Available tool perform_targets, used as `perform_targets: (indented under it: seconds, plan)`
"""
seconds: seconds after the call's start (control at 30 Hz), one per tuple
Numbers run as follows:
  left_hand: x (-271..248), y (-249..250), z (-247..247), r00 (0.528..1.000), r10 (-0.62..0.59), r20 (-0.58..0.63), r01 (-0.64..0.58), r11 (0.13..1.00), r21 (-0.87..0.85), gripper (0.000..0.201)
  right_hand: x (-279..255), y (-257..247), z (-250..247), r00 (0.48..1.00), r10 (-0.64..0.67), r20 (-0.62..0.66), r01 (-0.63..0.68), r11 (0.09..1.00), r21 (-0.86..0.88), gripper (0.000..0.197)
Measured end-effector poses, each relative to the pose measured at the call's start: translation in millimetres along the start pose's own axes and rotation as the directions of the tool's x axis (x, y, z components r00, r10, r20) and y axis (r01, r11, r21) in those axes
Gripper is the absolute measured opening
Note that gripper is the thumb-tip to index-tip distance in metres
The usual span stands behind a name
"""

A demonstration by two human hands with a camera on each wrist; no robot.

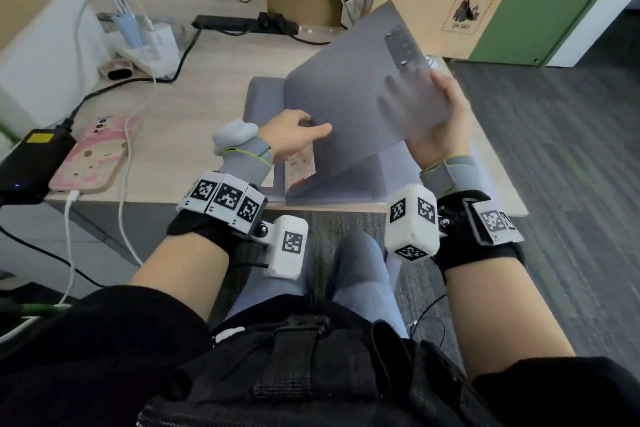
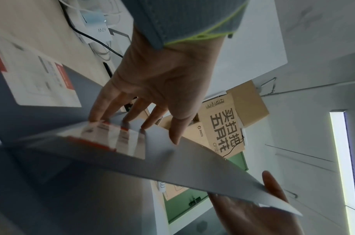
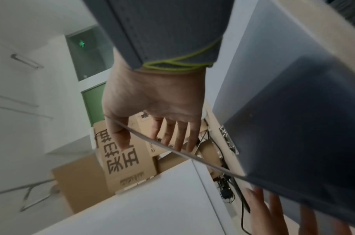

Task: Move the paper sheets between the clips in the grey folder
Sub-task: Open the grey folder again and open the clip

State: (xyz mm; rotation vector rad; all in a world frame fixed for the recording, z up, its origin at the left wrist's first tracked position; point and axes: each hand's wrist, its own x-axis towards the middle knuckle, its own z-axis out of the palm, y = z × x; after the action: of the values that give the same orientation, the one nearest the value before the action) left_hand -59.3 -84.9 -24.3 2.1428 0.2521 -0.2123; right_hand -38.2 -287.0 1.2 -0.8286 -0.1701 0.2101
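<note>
Grey folder (image 1: 360,107) cover lifted, tilted above tabletop (image 1: 194,114). Left hand (image 1: 294,135) pinches cover edge; right hand (image 1: 440,121) clamps opposite edge, fingers (image 1: 398,94) spread behind. Paper sheets (image 1: 300,166) inside.

My light wooden desk (image 1: 194,107), loaded.
Grey plastic folder (image 1: 391,180) beneath my fingers; pink-cased phone (image 1: 93,156) and black power strip (image 1: 228,23) well left.

Light wood tabletop (image 1: 194,107), grey carpet floor (image 1: 571,184), cardboard boxes (image 1: 433,10) stacked past the far edge, green panel (image 1: 554,0) at right.

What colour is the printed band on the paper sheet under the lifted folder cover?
Red-orange on a white paper sheet, clearest in the left wrist view.
</note>
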Motion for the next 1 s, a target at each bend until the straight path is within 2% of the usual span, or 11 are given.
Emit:
perform_targets:
  seconds: [0.1,0.2,0.27,0.3,0.43,0.53,0.63,0.73,0.83,0.93,1.0]
  plan:
    - [-3.9,4.6,-0.6,1.000,0.000,0.032,0.003,0.995,-0.100,0.056,-0.9,-4.9,23.5,0.996,-0.017,0.084,0.017,1.000,0.005,0.028]
    - [-13.5,5.8,-13.4,0.996,0.021,0.088,-0.006,0.985,-0.170,0.052,2.1,2.2,59.8,0.990,0.013,0.139,0.007,0.989,-0.146,0.057]
    - [-19.7,5.6,-22.3,0.991,0.044,0.129,-0.010,0.966,-0.256,0.051,0.0,9.0,85.3,0.989,0.022,0.149,0.024,0.954,-0.299,0.089]
    - [-22.8,3.6,-28.9,0.990,0.060,0.128,-0.017,0.950,-0.313,0.050,2.3,13.9,96.3,0.990,0.034,0.136,0.020,0.925,-0.380,0.093]
    - [-37.0,-10.1,-63.2,0.993,0.107,-0.042,-0.112,0.833,-0.542,0.054,20.2,47.9,121.7,0.980,0.093,0.178,0.024,0.825,-0.564,0.050]
    - [-44.8,-16.1,-89.6,0.980,0.106,-0.167,-0.189,0.752,-0.631,0.056,23.3,68.8,134.3,0.973,0.090,0.210,0.076,0.741,-0.667,0.061]
    - [-53.1,-31.4,-115.1,0.962,0.116,-0.248,-0.253,0.722,-0.644,0.067,32.3,98.4,143.4,0.970,0.117,0.212,0.075,0.688,-0.722,0.073]
    - [-61.1,-50.8,-128.4,0.971,0.106,-0.217,-0.222,0.738,-0.637,0.060,40.1,123.2,146.5,0.970,0.168,0.175,0.036,0.613,-0.789,0.064]
    - [-64.9,-73.9,-137.6,0.977,0.041,-0.209,-0.176,0.704,-0.687,0.055,49.7,147.2,143.7,0.959,0.265,0.104,-0.068,0.569,-0.820,0.062]
    - [-63.5,-105.2,-146.5,0.977,-0.086,-0.197,-0.094,0.655,-0.750,0.060,52.6,161.1,142.0,0.948,0.316,0.037,-0.149,0.545,-0.825,0.054]
    - [-64.8,-120.1,-152.4,0.965,-0.187,-0.182,0.006,0.713,-0.701,0.040,59.1,172.4,138.5,0.929,0.371,0.006,-0.200,0.514,-0.834,0.051]
